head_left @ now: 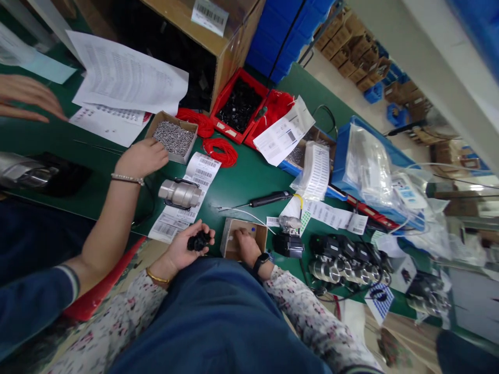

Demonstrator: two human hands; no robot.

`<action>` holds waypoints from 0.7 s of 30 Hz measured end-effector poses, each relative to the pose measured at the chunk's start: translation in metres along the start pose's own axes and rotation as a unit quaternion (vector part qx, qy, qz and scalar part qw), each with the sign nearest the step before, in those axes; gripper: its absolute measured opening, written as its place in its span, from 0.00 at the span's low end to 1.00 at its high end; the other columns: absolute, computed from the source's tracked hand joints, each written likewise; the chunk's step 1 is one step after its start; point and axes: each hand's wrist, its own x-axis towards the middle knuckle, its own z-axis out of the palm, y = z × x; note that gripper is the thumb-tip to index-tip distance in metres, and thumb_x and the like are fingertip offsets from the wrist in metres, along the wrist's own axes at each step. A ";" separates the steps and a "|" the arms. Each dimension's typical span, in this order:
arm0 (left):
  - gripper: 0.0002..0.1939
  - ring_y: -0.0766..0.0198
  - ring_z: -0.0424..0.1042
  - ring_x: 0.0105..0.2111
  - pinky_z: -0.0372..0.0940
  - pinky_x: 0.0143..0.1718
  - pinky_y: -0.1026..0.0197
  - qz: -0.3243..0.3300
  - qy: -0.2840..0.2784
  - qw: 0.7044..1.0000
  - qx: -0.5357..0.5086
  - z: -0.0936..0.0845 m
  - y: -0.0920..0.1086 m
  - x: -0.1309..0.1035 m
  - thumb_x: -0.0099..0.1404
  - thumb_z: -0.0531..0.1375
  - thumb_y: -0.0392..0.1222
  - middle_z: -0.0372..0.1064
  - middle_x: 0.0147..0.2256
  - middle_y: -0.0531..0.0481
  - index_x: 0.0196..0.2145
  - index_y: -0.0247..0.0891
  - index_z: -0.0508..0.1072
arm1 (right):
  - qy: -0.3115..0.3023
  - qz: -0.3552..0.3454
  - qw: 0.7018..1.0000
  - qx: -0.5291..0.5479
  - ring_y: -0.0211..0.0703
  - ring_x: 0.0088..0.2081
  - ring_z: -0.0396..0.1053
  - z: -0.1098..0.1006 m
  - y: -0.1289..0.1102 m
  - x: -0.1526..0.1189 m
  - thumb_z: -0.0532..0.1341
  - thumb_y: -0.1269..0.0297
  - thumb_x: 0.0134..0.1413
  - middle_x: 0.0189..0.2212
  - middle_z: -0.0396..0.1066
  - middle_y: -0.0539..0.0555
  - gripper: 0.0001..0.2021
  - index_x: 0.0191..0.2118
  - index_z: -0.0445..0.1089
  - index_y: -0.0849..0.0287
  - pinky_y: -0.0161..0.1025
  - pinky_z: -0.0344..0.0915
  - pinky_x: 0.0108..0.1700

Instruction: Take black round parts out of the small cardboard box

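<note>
Left hand (pixel 180 248): palm up, cupped around clustered small black parts (pixel 198 240). Right hand (pixel 249 248): inside open rectangular brown cardboard box (pixel 230 249); grasp hidden, cannot tell.

Just one view here, a head cam looking forward and steeply down past the wearer's own blue clothing (pixel 210 317) at the bottom edge. Left hand (pixel 181 246) and right hand (pixel 247 245) sit fairly close, a bit below center. It's pretty tilted, so the green bench (pixel 241 179) slopes down rightward, and wide enough to catch a co-worker's arm (pixel 111 228) at left plus distant cardboard boxes (pixel 346 52) upper right.
</note>
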 end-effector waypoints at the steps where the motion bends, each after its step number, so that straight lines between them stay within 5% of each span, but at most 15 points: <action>1: 0.12 0.65 0.68 0.27 0.62 0.19 0.69 0.006 0.005 1.000 0.013 0.000 -0.001 0.000 0.64 0.55 0.43 0.65 0.29 0.48 0.26 0.34 0.67 | 0.013 0.004 1.000 0.025 0.45 0.42 0.67 -0.006 0.003 -0.003 0.55 0.84 0.48 0.43 0.64 0.60 0.14 0.40 0.64 0.63 0.38 0.64 0.42; 6: 0.11 0.67 0.65 0.21 0.57 0.16 0.71 0.019 0.006 0.995 0.098 0.015 -0.006 0.003 0.62 0.58 0.43 0.64 0.24 0.49 0.28 0.32 0.70 | 0.071 -0.012 0.972 0.226 0.38 0.29 0.64 -0.063 0.006 -0.030 0.61 0.69 0.51 0.28 0.62 0.48 0.10 0.35 0.57 0.59 0.32 0.63 0.31; 10: 0.16 0.61 0.69 0.25 0.61 0.17 0.67 -0.006 -0.034 0.991 0.133 0.040 -0.009 0.014 0.64 0.55 0.48 0.68 0.29 0.43 0.38 0.31 0.73 | 0.103 -0.118 0.861 0.484 0.35 0.26 0.61 -0.106 -0.026 -0.045 0.65 0.62 0.48 0.26 0.61 0.46 0.13 0.34 0.59 0.58 0.31 0.61 0.29; 15: 0.15 0.63 0.68 0.25 0.66 0.20 0.64 0.011 -0.076 0.988 0.131 0.062 -0.010 0.021 0.62 0.58 0.51 0.68 0.31 0.45 0.36 0.34 0.73 | 0.140 -0.189 0.893 0.385 0.37 0.32 0.64 -0.129 -0.056 -0.045 0.66 0.63 0.47 0.33 0.64 0.49 0.11 0.33 0.64 0.59 0.33 0.63 0.33; 18: 0.13 0.61 0.67 0.27 0.62 0.18 0.67 0.044 -0.086 0.986 0.133 0.061 -0.007 0.017 0.60 0.61 0.46 0.67 0.31 0.44 0.36 0.33 0.73 | 0.228 -0.187 0.869 0.399 0.41 0.41 0.65 -0.137 -0.037 -0.043 0.65 0.60 0.53 0.39 0.65 0.52 0.12 0.39 0.65 0.58 0.36 0.64 0.41; 21: 0.08 0.63 0.66 0.29 0.59 0.18 0.71 0.087 -0.066 0.987 0.116 0.051 -0.005 0.011 0.60 0.61 0.42 0.65 0.30 0.46 0.31 0.34 0.70 | 0.285 -0.109 0.870 0.388 0.40 0.35 0.65 -0.127 -0.005 -0.043 0.57 0.62 0.61 0.33 0.66 0.52 0.06 0.37 0.65 0.59 0.36 0.63 0.39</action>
